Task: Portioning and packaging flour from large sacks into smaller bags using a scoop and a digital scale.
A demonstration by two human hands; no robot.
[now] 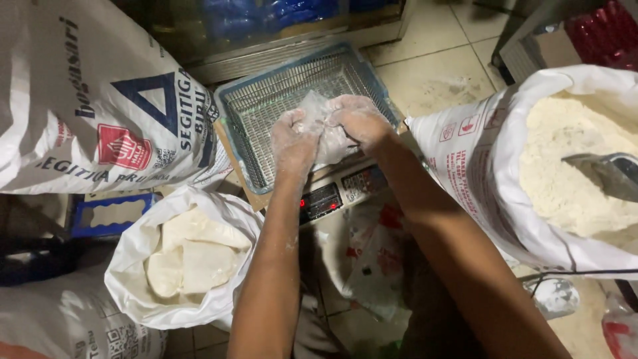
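Presently we record, from largest to smallest, the following. A big white printed sack [86, 100] lies on its side at the far left, resting against the left edge of the basket. At the right, an open white sack [478, 173] stands upright, filled with pale flour [565, 179], and a metal scoop [608, 174] rests blade-down in that flour. At the near left, a white plastic bag [133, 266] stands open and holds several filled clear packets [193, 256] stacked flat. Another white sack [60, 326] shows at the near left corner, only partly in view. A blue mesh basket [266, 113] sits in the middle, on top of a digital scale [345, 189] whose red display faces us. Over the basket, just above its near right part, we hold a small clear plastic bag [322, 126] that appears to contain flour. Our left hand [296, 143] is closed around the left side of the small bag, fingers curled and pinching the plastic. Our right hand [359, 119] is likewise closed on the bag's top right, knuckles up. Both hands are dusted white and nearly touch each other.
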